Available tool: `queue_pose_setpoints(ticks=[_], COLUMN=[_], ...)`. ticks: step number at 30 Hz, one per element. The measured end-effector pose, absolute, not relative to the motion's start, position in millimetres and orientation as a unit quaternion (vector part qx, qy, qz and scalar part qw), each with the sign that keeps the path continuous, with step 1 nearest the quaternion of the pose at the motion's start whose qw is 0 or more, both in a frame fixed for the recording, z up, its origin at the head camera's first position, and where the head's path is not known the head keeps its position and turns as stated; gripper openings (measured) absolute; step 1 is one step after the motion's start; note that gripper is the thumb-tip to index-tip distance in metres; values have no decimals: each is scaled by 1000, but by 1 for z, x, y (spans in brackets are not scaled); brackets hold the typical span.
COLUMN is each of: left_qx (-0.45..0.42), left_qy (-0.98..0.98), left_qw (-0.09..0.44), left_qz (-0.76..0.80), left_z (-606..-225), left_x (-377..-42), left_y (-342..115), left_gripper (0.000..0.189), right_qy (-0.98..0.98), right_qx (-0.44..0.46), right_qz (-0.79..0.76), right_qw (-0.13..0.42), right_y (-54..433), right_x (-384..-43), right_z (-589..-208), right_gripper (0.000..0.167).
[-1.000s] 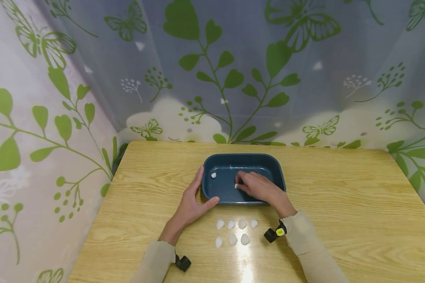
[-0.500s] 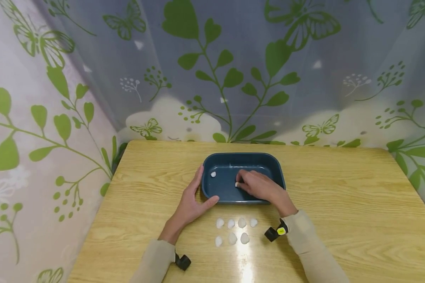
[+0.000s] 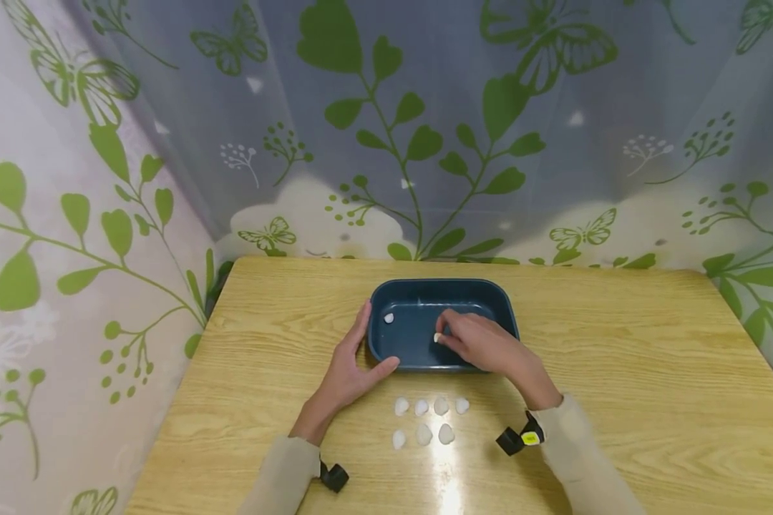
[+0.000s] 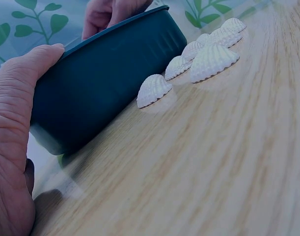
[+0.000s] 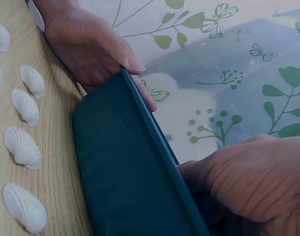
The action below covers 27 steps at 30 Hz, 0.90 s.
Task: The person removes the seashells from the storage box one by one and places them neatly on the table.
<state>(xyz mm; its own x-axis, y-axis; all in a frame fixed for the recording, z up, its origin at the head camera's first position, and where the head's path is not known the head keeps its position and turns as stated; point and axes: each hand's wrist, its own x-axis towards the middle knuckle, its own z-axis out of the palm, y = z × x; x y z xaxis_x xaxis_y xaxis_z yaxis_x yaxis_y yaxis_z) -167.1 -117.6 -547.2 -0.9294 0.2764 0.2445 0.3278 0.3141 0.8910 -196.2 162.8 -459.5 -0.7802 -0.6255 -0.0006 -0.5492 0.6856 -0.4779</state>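
Observation:
A dark blue rectangular dish (image 3: 402,355) stands on the wooden table. My left hand (image 3: 346,372) rests against its left end, fingers straight along the side wall and thumb on the near rim. Reaching inside, my right hand (image 3: 479,342) pinches a small white seashell (image 3: 437,337) between thumb and fingertips, low over the dish's floor. Another white seashell (image 3: 389,318) lies near the left inner wall. In the right wrist view the dish wall (image 5: 125,162) hides the fingertips and what they hold.
On the near side of the dish, several ribbed white seashells (image 3: 424,433) lie in two rows on the table (image 3: 618,372). The left wrist view shows one shell (image 4: 153,90) close to the dish's front wall. A patterned curtain (image 3: 457,179) hangs behind the table.
My right hand has shifted slightly to the right inside the dish with the pinched seashell, its wrist moving right and nearer. The left hand and the dish stay where they were.

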Motion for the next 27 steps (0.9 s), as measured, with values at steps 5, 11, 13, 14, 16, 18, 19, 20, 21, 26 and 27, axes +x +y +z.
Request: queue_pose_setpoints(ticks=[5, 11, 13, 14, 16, 18, 19, 20, 21, 26, 27], left_qx=[-188, -188, -189, -190, -191, -194, -195, -195, -195, -190, -189], left_qy=[-810, -810, -810, -809, -808, -806, -805, -804, -804, -806, -807], left_qw=[24, 25, 25, 25, 25, 27, 27, 27, 26, 20, 20], left_qz=[-555, -554, -555, -555, -557, -558, -559, -560, -561, -560, -559], left_z=[-549, -550, -549, -548, -547, -547, -546, -546, -546, -546, -546], left_x=[-168, -167, -167, -167, -166, -166, -166, -166, -166, -166, -166], left_y=[-118, -119, -119, -119, -119, -119, -118, -118, -118, -117, -117], left_gripper=[106, 106, 105, 105, 106, 106, 106, 106, 106, 106, 106], right_qy=[923, 929, 931, 932, 933, 932, 932, 931, 932, 931, 931], right_qx=[-314, -311, -303, -302, -303, -307, -309, -313, -313, -307, -303], right_qz=[-215, -198, -197, -196, -194, -190, -188, -187, -185, -200, -204], right_qw=[62, 41, 40, 37, 26, 9, 2, -7, -11, -17, -16], right_y=[167, 177, 180, 182, 186, 190, 191, 193, 194, 198, 198], right_x=[-186, -172, -167, -164, -159, -154, -151, -149, -146, -135, -133], right_z=[-451, -447, -446, -446, -446, -447, -447, -447, -448, -448, -448], right_gripper=[14, 13, 14, 14, 14, 15, 15, 15, 15, 13, 13])
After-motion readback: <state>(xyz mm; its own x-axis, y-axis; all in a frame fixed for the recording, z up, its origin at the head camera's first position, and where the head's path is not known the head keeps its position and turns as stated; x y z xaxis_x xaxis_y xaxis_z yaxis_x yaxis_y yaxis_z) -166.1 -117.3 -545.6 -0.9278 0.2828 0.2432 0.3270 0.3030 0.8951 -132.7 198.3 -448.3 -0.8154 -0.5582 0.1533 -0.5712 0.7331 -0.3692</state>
